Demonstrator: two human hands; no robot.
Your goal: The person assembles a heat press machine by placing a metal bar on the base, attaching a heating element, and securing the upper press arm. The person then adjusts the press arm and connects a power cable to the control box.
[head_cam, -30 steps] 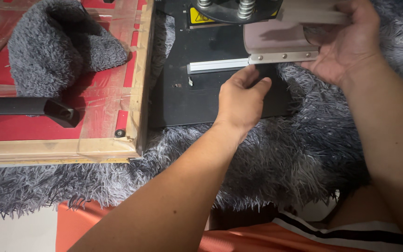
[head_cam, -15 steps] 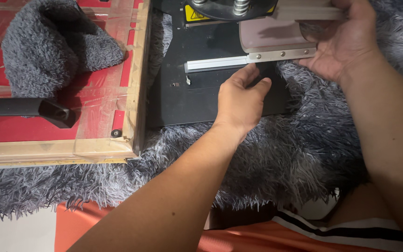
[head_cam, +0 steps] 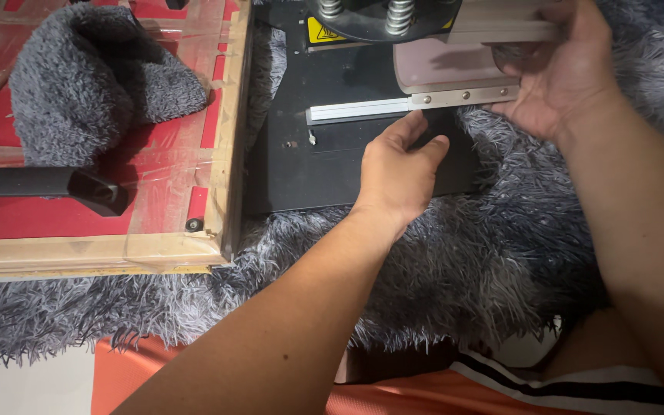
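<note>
A black flat metal press base (head_cam: 324, 165) lies on grey shaggy fabric (head_cam: 486, 261), its pale hinged plate (head_cam: 439, 69) raised above a silver rail (head_cam: 359, 110).

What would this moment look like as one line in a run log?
left hand: flat on black press base | right hand: gripping pink press plate | grey fur fabric: under press

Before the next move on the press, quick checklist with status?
1. Left hand flat on the black press base plate: ok.
2. Left fingertips clear of the silver metal rail: not ok, they are right at it.
3. Right hand has a grip on the beige curved pad: ok.
4. Grey shaggy fabric out from under the pad: cannot tell, the hand hides that edge.
5. Loose grey fuzzy piece parked on the red wood-framed board, away from the press: ok.
</note>
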